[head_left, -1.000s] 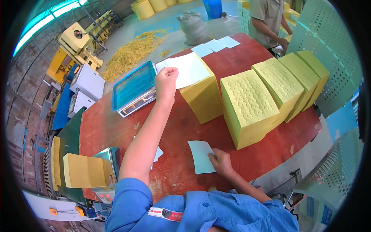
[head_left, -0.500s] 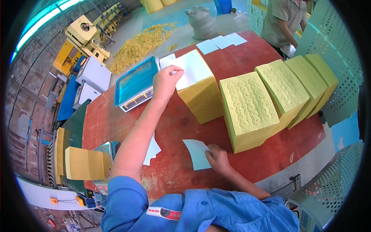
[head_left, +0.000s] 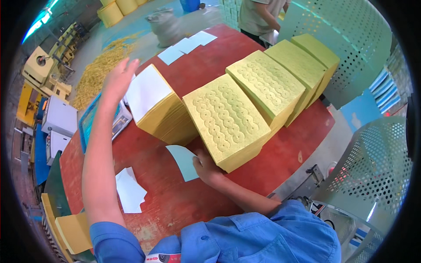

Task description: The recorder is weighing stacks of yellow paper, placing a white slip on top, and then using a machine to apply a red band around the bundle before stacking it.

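My right hand (head_left: 207, 169) pinches the edge of a pale blue-white sheet of paper (head_left: 183, 164), slightly bent, just above the red table. My left hand (head_left: 119, 82) is raised with its fingers stretched out, at the far left corner of a tall yellow paper stack (head_left: 169, 119). On top of that stack lies a white sheet (head_left: 147, 92). Whether the left fingertips touch it I cannot tell. Beside my left forearm, several loose white sheets (head_left: 130, 192) overlap on the table.
Several yellow paper blocks (head_left: 226, 120), two with embossed round patterns, stand in a row at the right. A blue-topped scale (head_left: 120, 119) is partly behind my left forearm. More white sheets (head_left: 186, 45) lie at the table's far edge. Perforated green panels (head_left: 337, 48) and another person (head_left: 262, 17) are beyond.
The view has swung to the right. My left hand has let go of the white sheet on the stack, its fingers now spread. My right hand keeps its sheet.
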